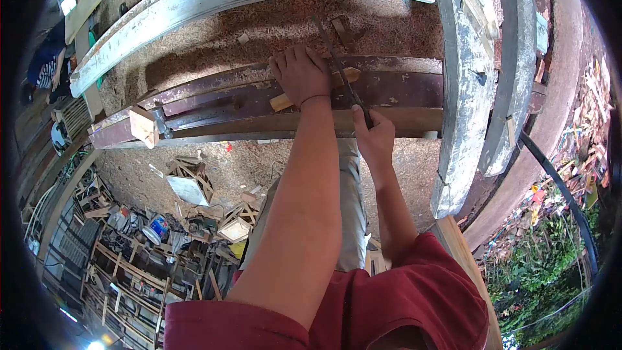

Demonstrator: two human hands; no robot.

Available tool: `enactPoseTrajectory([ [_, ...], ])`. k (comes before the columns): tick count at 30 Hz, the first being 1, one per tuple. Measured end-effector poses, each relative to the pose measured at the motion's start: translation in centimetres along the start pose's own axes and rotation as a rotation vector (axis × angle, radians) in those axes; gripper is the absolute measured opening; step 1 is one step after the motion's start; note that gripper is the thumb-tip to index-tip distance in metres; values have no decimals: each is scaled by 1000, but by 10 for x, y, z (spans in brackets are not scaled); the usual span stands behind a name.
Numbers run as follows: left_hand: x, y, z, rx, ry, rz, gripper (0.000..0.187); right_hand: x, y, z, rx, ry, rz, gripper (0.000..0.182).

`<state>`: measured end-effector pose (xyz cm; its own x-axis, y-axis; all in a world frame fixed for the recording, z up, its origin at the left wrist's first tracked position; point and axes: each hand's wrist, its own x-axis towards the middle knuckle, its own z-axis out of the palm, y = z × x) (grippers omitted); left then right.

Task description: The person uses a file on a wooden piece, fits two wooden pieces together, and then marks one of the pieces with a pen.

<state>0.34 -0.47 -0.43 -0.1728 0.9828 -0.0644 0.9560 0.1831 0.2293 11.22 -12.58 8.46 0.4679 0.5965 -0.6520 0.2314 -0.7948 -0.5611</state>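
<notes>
A strip of light wood (281,102) lies slantwise across the dark reddish-brown beam (402,89) before me. Over its middle, my left hand (301,76) presses down, fingers closed over it and reaching toward the beam's far edge. My right hand (374,131) is wrapped around the handle of a handsaw (342,74). The narrow dark blade points away from me and crosses the strip near its right end, right beside my left hand. Farther left, a hammer (162,122) rests on the beam next to a wooden block (143,126).
Beyond the beam, a long whitish board (194,10) spans the sawdust-covered ground (253,39). Thick weathered timbers (468,91) stand along the right side. Offcuts (234,228) and a blue-and-white tub (155,228) lie at lower left. A person's sleeve (46,72) shows at far left.
</notes>
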Motion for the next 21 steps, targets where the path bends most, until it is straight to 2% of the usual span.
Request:
enactPoseTrajectory([
  [8,-1,-5,13,-29,77,19,36,2,13,8,39,22,27,52],
  [11,0,-3,6,-41,10,5,36,7,24,11,21,24,16,54],
  [17,0,-3,8,-13,63,27,35,4,-6,-1,-61,-24,23,54],
  [20,-1,-6,13,19,104,21,34,4,-1,5,-176,31,-87,52],
  [21,1,-4,14,-1,92,-1,35,0,3,6,-148,38,-64,52],
])
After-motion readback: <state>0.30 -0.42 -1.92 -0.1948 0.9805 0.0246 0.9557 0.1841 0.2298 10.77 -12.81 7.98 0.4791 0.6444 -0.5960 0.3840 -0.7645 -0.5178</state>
